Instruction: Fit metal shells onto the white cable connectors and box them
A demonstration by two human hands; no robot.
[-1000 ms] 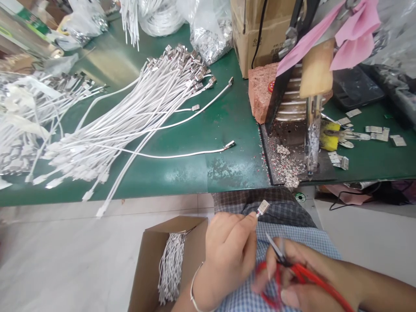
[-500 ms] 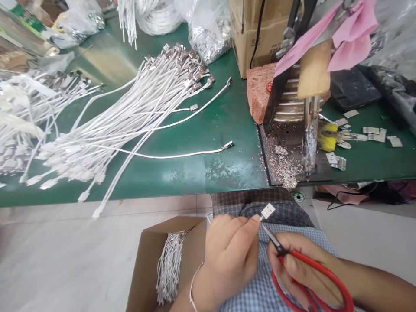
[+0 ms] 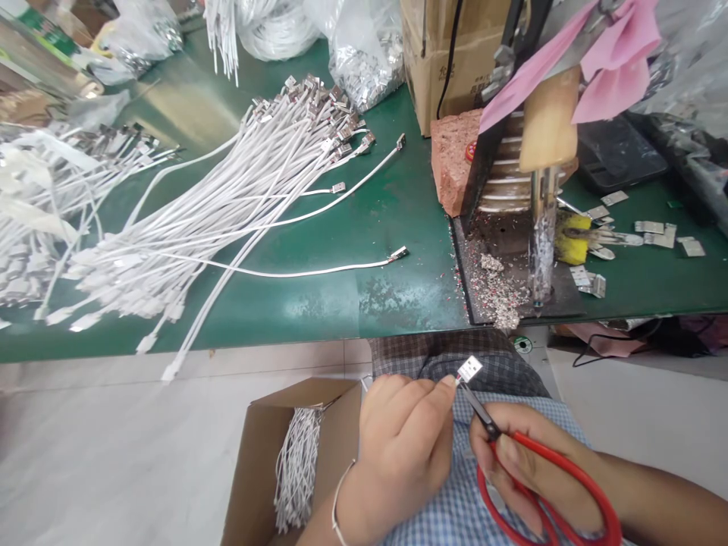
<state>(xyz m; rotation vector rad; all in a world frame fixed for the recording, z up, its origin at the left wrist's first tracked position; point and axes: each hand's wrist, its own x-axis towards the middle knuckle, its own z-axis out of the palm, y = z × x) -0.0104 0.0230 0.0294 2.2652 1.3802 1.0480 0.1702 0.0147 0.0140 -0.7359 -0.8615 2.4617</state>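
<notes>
Over the lap, my left hand (image 3: 406, 432) is closed, pinching a white USB cable just behind its metal USB plug (image 3: 470, 369). The plug points up and right, with a bit of coloured wire showing at its base. My right hand (image 3: 528, 462) grips red-handled scissors (image 3: 574, 474), fingers around the handles. The blade tips reach the base of the plug, beside my left thumb. Whether they touch the wires I cannot tell. Most of the held cable is hidden behind my left hand.
On the green table (image 3: 318, 303) lies a big bundle of white USB cables (image 3: 227, 197). A soldering stand (image 3: 543, 227) with metal crumbs is at the right, near loose USB plugs (image 3: 660, 231) and a brick (image 3: 452, 163). Below left, a cardboard box (image 3: 250, 455) holds cables.
The scissors' tips have moved slightly up and left toward the base of the plug, and the blades look closer together. My left hand and the plug have hardly moved.
</notes>
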